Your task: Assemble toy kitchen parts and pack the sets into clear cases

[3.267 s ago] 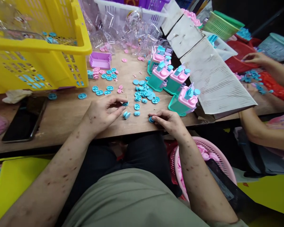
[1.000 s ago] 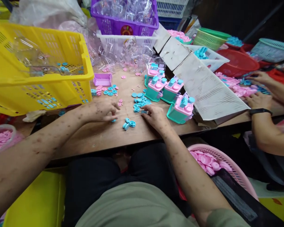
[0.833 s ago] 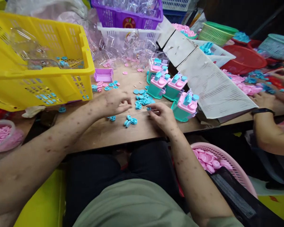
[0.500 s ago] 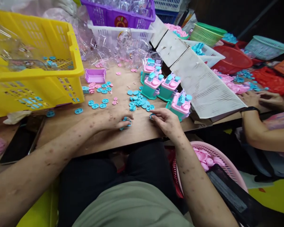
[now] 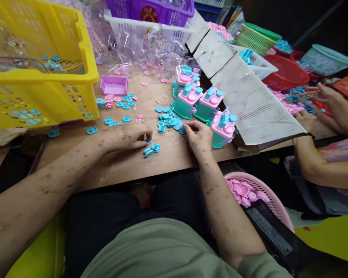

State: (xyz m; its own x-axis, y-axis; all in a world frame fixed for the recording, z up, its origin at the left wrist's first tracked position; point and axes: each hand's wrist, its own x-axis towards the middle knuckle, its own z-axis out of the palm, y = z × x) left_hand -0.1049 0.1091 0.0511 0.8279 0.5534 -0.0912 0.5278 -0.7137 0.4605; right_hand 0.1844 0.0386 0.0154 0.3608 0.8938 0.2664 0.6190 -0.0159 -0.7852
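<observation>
My left hand (image 5: 135, 136) is curled low over the wooden table, thumb and fingers closed around a small blue oval plastic piece (image 5: 147, 142), partly hidden. Beside its fingertips lie an open-faced blue oval piece (image 5: 156, 148) and thicker blue oval pieces (image 5: 149, 153). My right hand (image 5: 199, 137) reaches to the near right edge of a pile of blue plastic discs (image 5: 171, 120). Its thumb and index finger close on a blue oval piece (image 5: 182, 131) there. Several pink-and-green toy kitchen units (image 5: 222, 129) stand just behind and right of this hand.
A yellow basket (image 5: 43, 98) stands at left, near a purple tray (image 5: 114, 85). Clear plastic packaging (image 5: 162, 52) lies at the back. White cardboard (image 5: 249, 100) slants along the right, beside a co-worker's hands (image 5: 321, 100). A pink basket (image 5: 274, 193) sits below the table edge.
My left hand has shifted left, and blue oval pieces that were under its fingers now lie uncovered. My right hand has moved slightly left to the pile. A co-worker's hand has lifted.
</observation>
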